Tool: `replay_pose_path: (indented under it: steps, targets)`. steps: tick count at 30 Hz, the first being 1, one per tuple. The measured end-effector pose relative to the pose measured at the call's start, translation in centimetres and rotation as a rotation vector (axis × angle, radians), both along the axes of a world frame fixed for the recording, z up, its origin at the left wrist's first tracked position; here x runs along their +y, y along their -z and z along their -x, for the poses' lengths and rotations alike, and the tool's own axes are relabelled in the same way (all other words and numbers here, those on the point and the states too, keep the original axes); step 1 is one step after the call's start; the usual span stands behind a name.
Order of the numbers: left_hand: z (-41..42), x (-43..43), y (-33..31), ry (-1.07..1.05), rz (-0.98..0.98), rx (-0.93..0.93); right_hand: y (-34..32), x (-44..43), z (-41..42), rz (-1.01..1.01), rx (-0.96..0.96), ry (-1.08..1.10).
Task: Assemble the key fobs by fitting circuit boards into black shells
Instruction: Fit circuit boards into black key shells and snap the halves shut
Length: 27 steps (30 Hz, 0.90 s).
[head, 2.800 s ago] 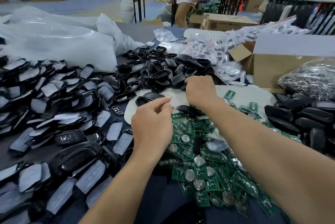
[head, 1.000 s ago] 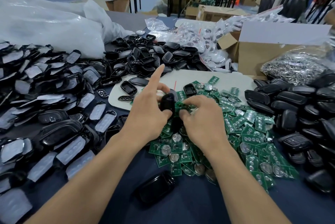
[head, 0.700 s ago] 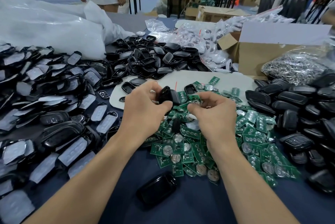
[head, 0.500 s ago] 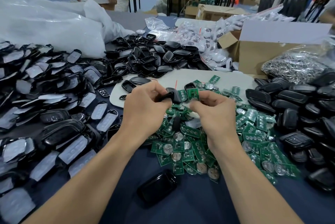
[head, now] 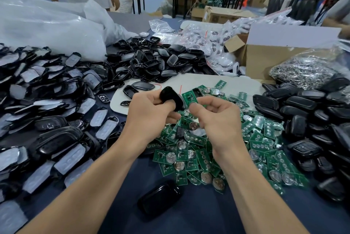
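- Head view: I am holding my left hand (head: 151,116) above the table (head: 198,214), and its fingers are curling around one black shell (head: 170,95), with the thumb pressing on the shell from my side.
- My right hand (head: 219,120) is pinching a green circuit board (head: 190,98) between thumb and index finger, while the other fingers are curling loosely under it.
- The board is standing just beside the shell, on its right, and is touching its edge. I cannot tell if it is already sitting inside.
- Both hands are hovering over a heap of green boards (head: 189,154) that is lying on the dark blue table, many with round silver cells showing.
- A single glossy shell (head: 160,198) is lying apart, near me, between my forearms.
- A pile of shells with grey film (head: 47,91) is spreading on the left, a pile of open shell halves (head: 151,61) is lying behind my hands, and closed black cases (head: 303,112) are stacking on the right.
- Further back, a white plastic bag (head: 47,25), a cardboard box (head: 265,63) and a bag of small metal parts (head: 303,69) are resting on the table.
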<state>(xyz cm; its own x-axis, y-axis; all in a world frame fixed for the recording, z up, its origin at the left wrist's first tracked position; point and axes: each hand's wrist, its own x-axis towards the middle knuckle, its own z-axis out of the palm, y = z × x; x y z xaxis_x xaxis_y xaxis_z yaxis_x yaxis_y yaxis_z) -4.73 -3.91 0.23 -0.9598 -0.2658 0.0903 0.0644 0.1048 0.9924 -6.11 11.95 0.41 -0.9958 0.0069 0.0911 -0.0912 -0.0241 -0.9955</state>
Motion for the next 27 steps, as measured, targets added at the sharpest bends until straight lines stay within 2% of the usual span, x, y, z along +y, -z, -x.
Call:
replay_pose_path:
  steps: [4, 10, 16, 23, 27]
  targets:
    - [0.11, -0.03, 0.07, 0.013, -0.118, 0.000, -0.40, 0.00, -0.19, 0.101, 0.020, -0.038]
    - [0.13, -0.28, 0.17, 0.066, -0.069, -0.007, -0.02, 0.11, 0.26, 0.072, 0.015, 0.031]
    - [0.02, -0.25, -0.07, 0.057, 0.011, -0.003, -0.52, 0.30, 0.51, 0.198, -0.013, 0.019]
    - [-0.23, -0.15, -0.37, 0.076, -0.008, -0.032, -0.09, 0.25, 0.23, 0.053, 0.022, -0.007]
    - [-0.38, -0.39, -0.62, 0.135, -0.046, -0.067, -0.01, 0.21, 0.21, 0.061, 0.016, 0.015]
